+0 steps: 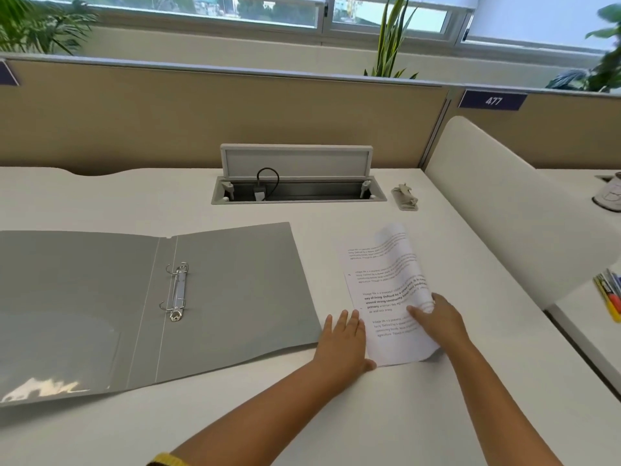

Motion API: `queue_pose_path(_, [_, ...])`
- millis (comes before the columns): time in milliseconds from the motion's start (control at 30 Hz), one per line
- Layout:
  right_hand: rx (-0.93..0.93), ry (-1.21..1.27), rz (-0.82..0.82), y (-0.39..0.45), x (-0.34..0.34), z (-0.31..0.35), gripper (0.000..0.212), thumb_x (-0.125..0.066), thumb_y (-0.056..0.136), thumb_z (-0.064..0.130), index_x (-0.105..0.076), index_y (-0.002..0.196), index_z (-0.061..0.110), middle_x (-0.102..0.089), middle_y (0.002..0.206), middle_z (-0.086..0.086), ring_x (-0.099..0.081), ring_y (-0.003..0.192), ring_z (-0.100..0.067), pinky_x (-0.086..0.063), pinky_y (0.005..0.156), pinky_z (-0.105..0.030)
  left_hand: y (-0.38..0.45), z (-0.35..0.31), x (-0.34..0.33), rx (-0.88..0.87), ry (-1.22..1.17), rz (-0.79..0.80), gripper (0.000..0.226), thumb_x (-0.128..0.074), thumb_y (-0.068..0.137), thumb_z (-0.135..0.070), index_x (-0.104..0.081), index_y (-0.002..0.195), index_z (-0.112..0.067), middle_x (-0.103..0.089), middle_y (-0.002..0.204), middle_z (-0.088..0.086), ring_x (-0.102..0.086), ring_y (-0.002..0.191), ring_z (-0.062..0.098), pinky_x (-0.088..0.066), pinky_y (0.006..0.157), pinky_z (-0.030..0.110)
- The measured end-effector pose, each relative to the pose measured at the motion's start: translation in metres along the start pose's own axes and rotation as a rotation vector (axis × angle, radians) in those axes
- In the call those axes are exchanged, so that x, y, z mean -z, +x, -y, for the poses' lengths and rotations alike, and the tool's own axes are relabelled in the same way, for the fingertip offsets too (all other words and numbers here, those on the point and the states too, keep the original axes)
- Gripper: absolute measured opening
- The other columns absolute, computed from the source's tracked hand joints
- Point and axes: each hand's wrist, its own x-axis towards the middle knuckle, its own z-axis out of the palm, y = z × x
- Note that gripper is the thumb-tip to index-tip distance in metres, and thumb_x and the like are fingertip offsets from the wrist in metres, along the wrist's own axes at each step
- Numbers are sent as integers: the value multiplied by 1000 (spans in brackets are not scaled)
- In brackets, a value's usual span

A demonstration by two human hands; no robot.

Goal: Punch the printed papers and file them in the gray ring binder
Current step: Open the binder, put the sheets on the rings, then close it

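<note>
White office counter point(201, 415) under a beige partition and a window with plants. Left hand point(342, 341): flat, fingers spread and straight, gripping nothing, pressing down on the left edge of the white printed papers point(386, 297), heel on the counter. Right hand point(437, 317): just beside the left, fingers curled and pinching the right side of the top sheets, which roll over leftward and away from the hand; fingertips buried in the curl and not visible. Lines of print on the pages too small to read. Left of the left hand, nearly touching the fingers: open gray plastic ring binder point(235, 290), lying flat, two metal rings point(176, 290) parted, left cover cut off by the frame edge. Well beyond the right hand, near the open cable tray point(295, 190): small pale gray hole punch point(405, 196), blurred. Far right of the right hand: coloured pens point(610, 297), partly cut off.
</note>
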Motion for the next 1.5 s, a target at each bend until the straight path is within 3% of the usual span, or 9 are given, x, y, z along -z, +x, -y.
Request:
queue_pose_path(100, [85,135,48,-10,1,10,31,-57,88,20,-54,115,5,-62,105,-14,-56,89,-27,-45,76,-34,-1,3,0,-17,-61,0,80,-47,91,-41,-3,148,-6,4,158,10,6,145,26,1,117,43])
queue_pose_path(233, [192,276,34,-25,17,19,33,-59,87,14,-55,120,11,-63,108,-9,-59,91,-23,-45,70,-31,-2,17,12,-83,-226,20,69,-50,92,-32,-15,146,-6,-12,157,9,-10,144,25,-14,117,37])
queue_pose_path(433, [277,615,145,-50,32,43,33,-65,84,13,-59,116,20,-68,106,0,-66,89,-19,-52,67,-30,4,50,43,318,-1171,-380,55,-49,92,-35,-35,140,-11,-58,123,8,-58,108,26,-49,85,33])
queue_pose_path(567, [341,654,230,-63,23,61,36,-72,77,21,-60,110,28,-70,103,4,-69,87,-21,-57,77,-39,-4,80,72,426,-1599,-541,17,-47,95,-21,-56,101,-8,-62,101,10,-64,75,19,-55,61,27])
queue_pose_path(700, [413,636,260,-73,3,81,46,-69,69,30,-58,113,29,-70,102,9,-69,87,-11,-55,73,-27,-18,108,89,440,-1674,-682,15,-48,94,-11,-60,89,-5,-66,85,11,-66,71,20,-58,61,25])
queue_pose_path(867, [484,602,320,-80,-26,104,46,-70,80,15,-51,119,29,-67,107,11,-67,86,-3,-55,70,-20,-40,138,94,439,-1694,-779,11,-54,91,-14,-59,83,-9,-66,81,5,-64,70,17,-55,52,18])
queue_pose_path(1133, [402,671,472,-76,-53,134,69,-72,57,54,-53,118,29,-68,109,8,-68,93,-10,-55,71,-26,-63,183,88,544,-1550,-856,11,-56,90,-12,-59,88,-3,-66,87,13,-64,68,15,-54,50,16])
queue_pose_path(1300, [319,640,512,-63,-65,138,65,-79,61,44,-56,117,22,-68,111,0,-68,96,-19,-55,84,-43,-64,201,80,656,-1419,-811,17,-60,88,-18,-58,77,-5,-68,87,14,-66,68,18,-57,55,21])
queue_pose_path(1500, [254,662,487,-65,-88,152,44,-74,76,19,-52,114,15,-66,108,-6,-66,95,-23,-55,83,-41,-65,233,86,747,-1467,-738,21,-61,88,-18,-57,73,-4,-66,80,12,-64,66,20,-56,50,23])
